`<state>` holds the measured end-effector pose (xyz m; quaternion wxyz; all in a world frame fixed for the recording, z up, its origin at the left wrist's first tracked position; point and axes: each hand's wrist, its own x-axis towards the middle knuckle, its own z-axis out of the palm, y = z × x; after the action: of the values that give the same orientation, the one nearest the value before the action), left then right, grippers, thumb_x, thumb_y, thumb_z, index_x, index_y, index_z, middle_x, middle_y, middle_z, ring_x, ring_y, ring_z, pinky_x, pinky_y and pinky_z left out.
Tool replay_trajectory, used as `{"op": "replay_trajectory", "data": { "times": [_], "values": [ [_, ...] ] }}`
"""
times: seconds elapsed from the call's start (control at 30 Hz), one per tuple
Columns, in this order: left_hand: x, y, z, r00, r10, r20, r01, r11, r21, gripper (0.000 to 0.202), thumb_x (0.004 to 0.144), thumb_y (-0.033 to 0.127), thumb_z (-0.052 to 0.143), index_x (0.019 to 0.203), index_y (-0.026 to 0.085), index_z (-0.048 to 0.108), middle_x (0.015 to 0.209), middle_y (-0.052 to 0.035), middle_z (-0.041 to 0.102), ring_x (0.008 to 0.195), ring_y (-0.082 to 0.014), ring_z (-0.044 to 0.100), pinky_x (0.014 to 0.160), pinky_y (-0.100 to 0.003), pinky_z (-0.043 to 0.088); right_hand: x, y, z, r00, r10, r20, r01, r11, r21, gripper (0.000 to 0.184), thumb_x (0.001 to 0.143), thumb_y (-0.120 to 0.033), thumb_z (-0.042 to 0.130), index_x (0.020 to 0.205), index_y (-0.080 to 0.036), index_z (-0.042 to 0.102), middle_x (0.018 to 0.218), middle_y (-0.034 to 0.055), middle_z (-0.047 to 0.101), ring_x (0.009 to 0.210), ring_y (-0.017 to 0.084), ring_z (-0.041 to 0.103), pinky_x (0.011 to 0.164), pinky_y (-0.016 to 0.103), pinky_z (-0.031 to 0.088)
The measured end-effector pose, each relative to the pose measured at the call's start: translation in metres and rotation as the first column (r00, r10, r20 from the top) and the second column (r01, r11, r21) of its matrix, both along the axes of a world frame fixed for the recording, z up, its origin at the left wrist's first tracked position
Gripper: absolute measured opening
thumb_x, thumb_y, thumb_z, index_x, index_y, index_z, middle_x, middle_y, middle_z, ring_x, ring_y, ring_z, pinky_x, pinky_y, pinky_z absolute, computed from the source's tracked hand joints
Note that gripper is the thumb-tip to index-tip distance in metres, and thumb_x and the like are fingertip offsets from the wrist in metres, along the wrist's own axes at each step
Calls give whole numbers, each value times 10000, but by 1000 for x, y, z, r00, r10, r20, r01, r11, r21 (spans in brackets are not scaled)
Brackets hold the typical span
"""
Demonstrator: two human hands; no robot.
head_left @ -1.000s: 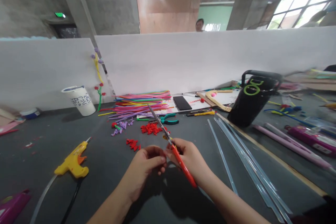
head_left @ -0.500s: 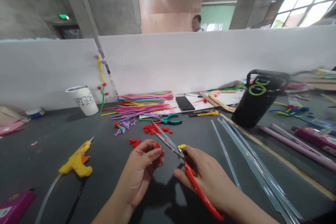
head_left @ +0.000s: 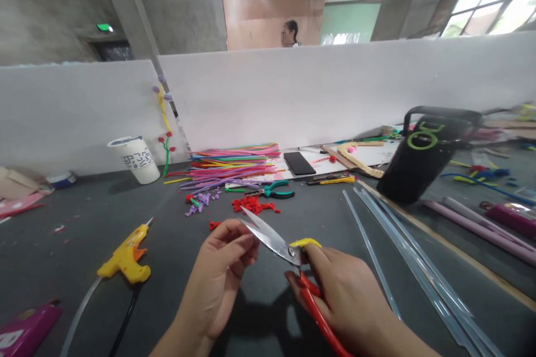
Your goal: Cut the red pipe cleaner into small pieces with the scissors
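Observation:
My right hand [head_left: 347, 284] grips scissors [head_left: 272, 240] with red handles and a yellow part near the pivot. Their blades are slightly apart, pointing up and left, with the lower one against the fingertips of my left hand [head_left: 228, 268]. My left hand is closed in a pinch; the small red pipe cleaner piece seen there a moment ago is now mostly hidden. Beyond the blades lies a pile of short red pieces [head_left: 253, 205], and left of it are purple pieces [head_left: 199, 203]. Teal-handled pliers [head_left: 278, 189] lie just behind the red pile.
A yellow glue gun [head_left: 125, 256] lies at left, its cord trailing toward me. Pipe cleaners [head_left: 234, 164], a phone [head_left: 299, 163] and a white cup [head_left: 136, 162] line the back. At right are clear glue sticks [head_left: 402, 245] and a tall black bottle [head_left: 419, 162].
The scissors have come nearer to my left fingertips and their blades have turned. The red bit at those fingertips has gone mostly out of sight. A person in the background has moved left.

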<state>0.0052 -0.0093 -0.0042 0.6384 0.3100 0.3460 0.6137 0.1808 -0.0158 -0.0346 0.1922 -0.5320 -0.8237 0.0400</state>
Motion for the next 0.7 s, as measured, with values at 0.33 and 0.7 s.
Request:
{"op": "replay_trajectory", "data": {
  "times": [0.33, 0.7],
  "values": [
    [-2, 1, -1, 1000, 12, 6, -12, 1000, -20, 63, 641, 80, 619, 674, 133, 624, 602, 20, 553, 510, -42, 471, 478, -124, 383, -4, 1, 0, 998, -16, 62, 14, 1000, 26, 268, 791, -422, 390, 749, -188, 514, 671, 46, 603, 583, 189, 553, 517, 265, 308],
    [-2, 2, -3, 998, 9, 61, -9, 1000, -2, 74, 672, 68, 589, 677, 131, 629, 608, 25, 540, 532, -37, 452, 502, -124, 379, -7, 0, -1, 998, -21, 62, 21, 1000, 6, 263, 794, -411, 388, 745, -183, 510, 668, 53, 606, 583, 190, 562, 521, 264, 309]
  ]
}}
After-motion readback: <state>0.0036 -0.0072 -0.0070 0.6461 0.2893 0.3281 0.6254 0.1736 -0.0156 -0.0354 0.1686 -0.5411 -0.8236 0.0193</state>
